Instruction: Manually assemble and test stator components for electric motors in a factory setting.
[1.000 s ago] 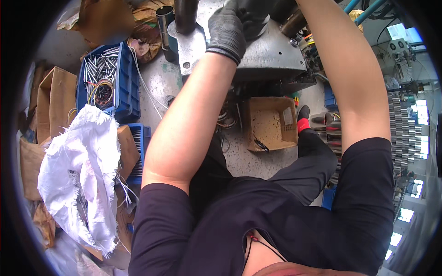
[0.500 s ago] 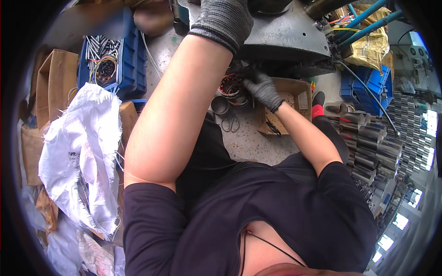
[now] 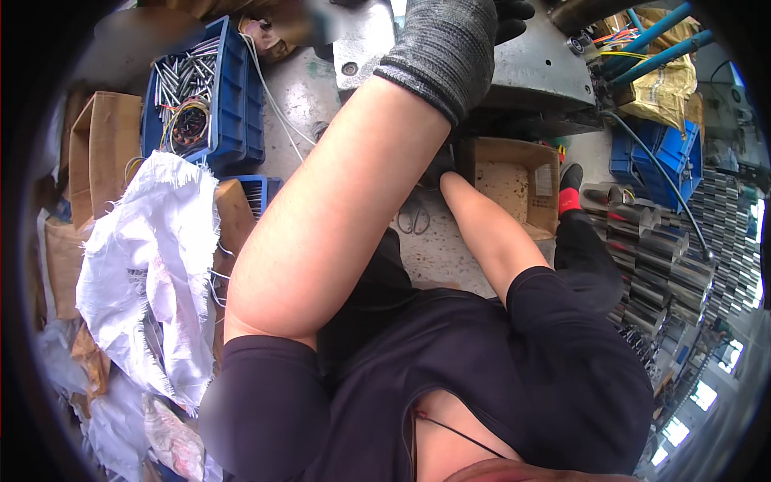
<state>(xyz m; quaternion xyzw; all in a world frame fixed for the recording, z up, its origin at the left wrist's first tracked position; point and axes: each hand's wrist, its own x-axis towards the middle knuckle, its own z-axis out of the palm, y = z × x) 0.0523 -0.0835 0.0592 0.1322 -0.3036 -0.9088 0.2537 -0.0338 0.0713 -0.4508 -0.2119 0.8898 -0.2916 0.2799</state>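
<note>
My left hand [image 3: 450, 56], in a grey knitted glove with dark fingers, reaches over the grey metal machine [image 3: 550, 76]. Two of its fingers show, stretched out and apart; the rest is cut off by the upper edge or turned away. My right forearm [image 3: 490, 221] runs up behind the left wrist, where only a dark bit of the right glove [image 3: 436, 170] shows. Its fingers are hidden, so what it touches cannot be seen. On the speckled floor below it lies a pair of scissors [image 3: 414, 217]. An open cardboard box [image 3: 542, 189] stands right of that hand.
At left, a blue crate [image 3: 245, 120] holds metal rods and a wound coil ring [image 3: 190, 124]. White woven sacking [image 3: 144, 281] and a cardboard carton [image 3: 116, 132] lie nearby. At right are stacked metal cylinders [image 3: 642, 257], blue bins [image 3: 671, 165] and a hanging cable [image 3: 671, 185].
My left hand has moved right, across the machine. My right hand has drawn left behind the left forearm, which now hides the wound coil ring on the floor. The view has shifted slightly.
</note>
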